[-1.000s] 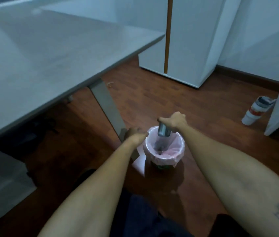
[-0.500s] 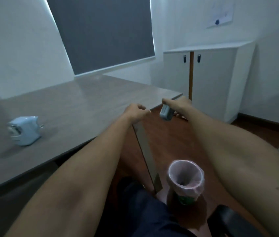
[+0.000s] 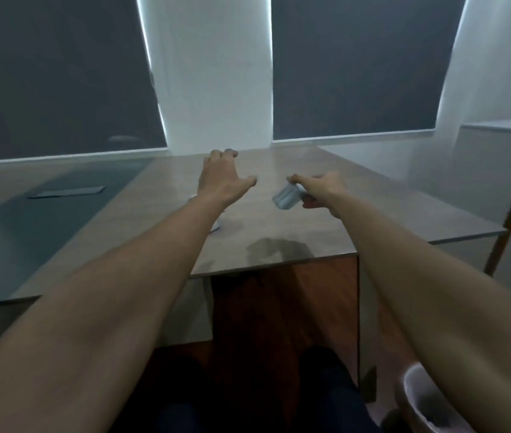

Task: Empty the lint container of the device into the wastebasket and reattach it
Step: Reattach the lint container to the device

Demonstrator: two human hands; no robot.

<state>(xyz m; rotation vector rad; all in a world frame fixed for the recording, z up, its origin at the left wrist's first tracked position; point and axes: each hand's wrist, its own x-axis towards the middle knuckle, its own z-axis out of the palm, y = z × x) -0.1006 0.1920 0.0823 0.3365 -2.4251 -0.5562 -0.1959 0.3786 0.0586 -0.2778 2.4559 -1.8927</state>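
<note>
My right hand grips the small clear lint container and holds it tilted above the wooden table. My left hand is spread open above the table, palm down, holding nothing. Under its wrist only a pale sliver of the light-blue device shows; the rest is hidden by my forearm. The wastebasket with its pink liner stands on the floor at the bottom right, partly behind my right arm.
A dark flat sheet lies on the table's left, on a greenish mat. A white cabinet stands at the right. Dark blinds cover the windows behind the table. My legs are under the near edge.
My view has swung up from the wastebasket to the table. Both hands rose and moved out over the tabletop, the right one carrying the lint container, the left one opening wide.
</note>
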